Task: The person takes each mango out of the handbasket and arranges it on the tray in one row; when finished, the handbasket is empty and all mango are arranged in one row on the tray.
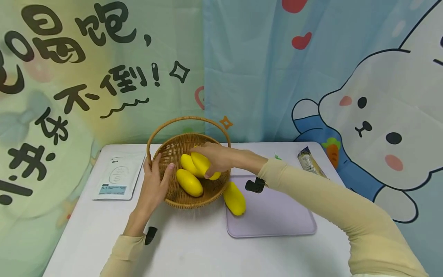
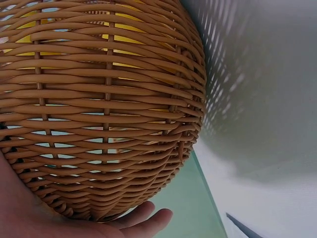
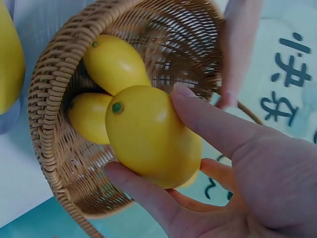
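Note:
A woven wicker basket [image 1: 197, 205] with an arched handle stands on the table, its opening turned toward me. My left hand [image 1: 154, 188] grips its left side, thumb at the rim and fingers around the outer wall, as the left wrist view shows. Over the basket, my right hand [image 1: 219, 157] holds a yellow mango [image 3: 153, 136] between thumb and fingers. Beneath it lie more mangoes, one [image 1: 189, 182] near the front and another [image 3: 116, 64] with a green stem spot. Outside, one more mango [image 1: 235, 199] lies against the basket's right side, on the board's left edge.
A pale purple cutting board [image 1: 273, 217] lies right of the basket, under my right forearm. At the table's left is a white pouch [image 1: 118, 177]; a shiny snack packet [image 1: 310, 162] lies at the back right. A printed curtain hangs behind the table [image 1: 194, 246].

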Motion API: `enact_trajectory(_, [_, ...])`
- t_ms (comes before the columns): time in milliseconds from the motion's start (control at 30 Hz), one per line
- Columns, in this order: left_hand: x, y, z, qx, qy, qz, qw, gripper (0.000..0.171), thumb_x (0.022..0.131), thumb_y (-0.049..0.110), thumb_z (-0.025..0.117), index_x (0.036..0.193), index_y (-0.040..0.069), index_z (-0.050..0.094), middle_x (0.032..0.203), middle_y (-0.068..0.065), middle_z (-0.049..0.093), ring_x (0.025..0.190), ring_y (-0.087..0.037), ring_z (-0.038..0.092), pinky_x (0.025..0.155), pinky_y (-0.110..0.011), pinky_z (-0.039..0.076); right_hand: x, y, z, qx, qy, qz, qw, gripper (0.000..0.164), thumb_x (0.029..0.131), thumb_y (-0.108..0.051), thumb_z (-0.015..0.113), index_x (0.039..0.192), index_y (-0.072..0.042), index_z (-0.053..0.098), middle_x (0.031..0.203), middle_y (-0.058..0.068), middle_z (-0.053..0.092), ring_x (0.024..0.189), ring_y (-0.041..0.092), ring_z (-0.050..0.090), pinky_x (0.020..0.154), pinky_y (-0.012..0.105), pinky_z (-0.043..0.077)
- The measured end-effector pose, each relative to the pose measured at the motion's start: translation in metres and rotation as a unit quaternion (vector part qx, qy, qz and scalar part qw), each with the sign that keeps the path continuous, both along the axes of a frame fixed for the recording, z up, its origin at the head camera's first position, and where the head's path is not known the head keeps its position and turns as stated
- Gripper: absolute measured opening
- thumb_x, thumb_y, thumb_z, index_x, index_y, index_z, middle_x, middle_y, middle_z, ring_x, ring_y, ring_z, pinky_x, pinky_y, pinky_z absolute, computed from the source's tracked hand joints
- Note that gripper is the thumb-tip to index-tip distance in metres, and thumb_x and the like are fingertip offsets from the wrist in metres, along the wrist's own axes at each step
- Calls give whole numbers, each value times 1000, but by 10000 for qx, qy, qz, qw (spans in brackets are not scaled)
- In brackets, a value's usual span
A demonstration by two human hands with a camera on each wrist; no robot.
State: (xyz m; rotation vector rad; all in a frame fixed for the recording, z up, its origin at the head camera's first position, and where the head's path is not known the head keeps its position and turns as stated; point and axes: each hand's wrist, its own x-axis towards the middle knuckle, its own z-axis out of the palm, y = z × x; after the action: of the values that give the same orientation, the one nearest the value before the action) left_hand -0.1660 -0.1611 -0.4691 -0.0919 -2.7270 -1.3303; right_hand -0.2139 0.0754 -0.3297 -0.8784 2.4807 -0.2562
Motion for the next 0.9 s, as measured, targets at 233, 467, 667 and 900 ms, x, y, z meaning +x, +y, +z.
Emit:
enact_trajectory(233, [0,1,-1,-2,28,28,10000,80,103,62,40,163,14,19,169,-20,-7,145,-54,32,111,-68,36,23,34,17,-458,-126,-226,9986,91,89,-21,80,162,-20,26,166,7,30,154,30,26,122,50,30])
enact_trajectory(467, [1,1,0,-11,15,35,10000,79,103,62,38,164,15,18,169,-21,-9,144,-55,31,109,-69,36,40,77,27,-642,-91,-578,9962,90,88,-22,81,161,-27,29,165,8,30,152,30,29,119,52,34])
enact_trajectory(667, [1,0,1,-18,-60,30,10000,79,104,62,37,164,16,16,169,-20,-10,145,-56,29,109,-70,35,44,110,25,-764,77,-917,9928,88,87,-25,82,160,-20,33,160,6,39,140,28,42,113,51,40])
enact_trajectory(900, [1,2,0,14,-100,18,9999,79,103,63,37,164,16,16,169,-19,-10,146,-56,28,108,-71,35,42,136,1,-704,-58,-1334,9885,85,87,-22,81,158,-18,36,140,16,52,111,27,54,88,40,52])
